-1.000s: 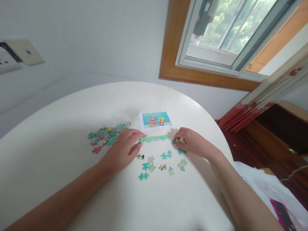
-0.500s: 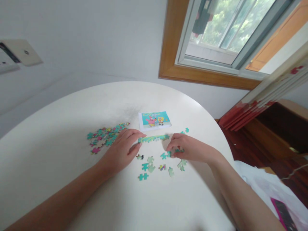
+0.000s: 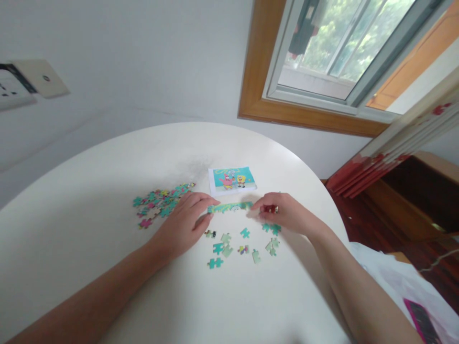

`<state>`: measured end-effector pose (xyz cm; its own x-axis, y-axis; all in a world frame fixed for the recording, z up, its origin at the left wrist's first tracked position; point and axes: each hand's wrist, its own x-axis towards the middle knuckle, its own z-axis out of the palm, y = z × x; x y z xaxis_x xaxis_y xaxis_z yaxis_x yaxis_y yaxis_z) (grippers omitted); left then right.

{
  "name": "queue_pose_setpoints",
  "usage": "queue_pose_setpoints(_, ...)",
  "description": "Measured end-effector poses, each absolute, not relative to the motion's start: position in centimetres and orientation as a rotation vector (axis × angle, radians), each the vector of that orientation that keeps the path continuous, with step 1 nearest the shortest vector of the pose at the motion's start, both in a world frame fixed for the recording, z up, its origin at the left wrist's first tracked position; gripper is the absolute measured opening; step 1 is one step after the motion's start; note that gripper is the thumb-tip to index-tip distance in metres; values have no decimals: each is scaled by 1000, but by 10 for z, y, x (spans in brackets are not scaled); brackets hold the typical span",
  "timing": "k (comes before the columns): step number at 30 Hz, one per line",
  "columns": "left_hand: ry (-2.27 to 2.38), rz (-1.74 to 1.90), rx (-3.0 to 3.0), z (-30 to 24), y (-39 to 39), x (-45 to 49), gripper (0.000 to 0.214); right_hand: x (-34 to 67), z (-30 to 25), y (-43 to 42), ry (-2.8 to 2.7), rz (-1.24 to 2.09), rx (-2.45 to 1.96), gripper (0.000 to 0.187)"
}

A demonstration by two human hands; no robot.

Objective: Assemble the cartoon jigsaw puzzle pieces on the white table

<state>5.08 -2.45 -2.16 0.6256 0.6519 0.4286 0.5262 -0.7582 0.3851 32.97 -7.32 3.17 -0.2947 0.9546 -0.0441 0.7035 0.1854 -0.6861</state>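
A narrow strip of joined puzzle pieces (image 3: 229,207), green and yellow, lies across the white table. My left hand (image 3: 188,212) rests at its left end, with thumb and fingers closed on the strip's edge. At the right end is my right hand (image 3: 281,210), its fingers curled in a pinch by the strip's corner. The small puzzle piece between those fingers is mostly hidden. Loose teal pieces (image 3: 271,228) lie just below the right hand. A single teal piece (image 3: 245,232) sits under the strip, with pale green pieces (image 3: 226,243) scattered nearby.
Left of my left hand spreads a pile of mixed puzzle pieces (image 3: 158,203). Beyond the strip lies a picture card (image 3: 233,180) with cartoon figures. The round table (image 3: 179,143) stands against the wall, below a window. A white plastic bag (image 3: 387,277) is at the right.
My right hand has moved up from the loose pieces to the strip's right end. One teal piece is gone from the spot where its fingers were. My left hand stays put.
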Motion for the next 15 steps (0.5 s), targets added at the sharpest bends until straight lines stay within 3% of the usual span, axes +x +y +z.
queue_pose_setpoints(7,971,825,2607,-21,-24,51,27,331,19,-57,-1453,985,-1563,12)
queue_pose_setpoints(15,953,818,2631,-24,-23,51,26,323,20,-56,-1365,1115,-1499,27)
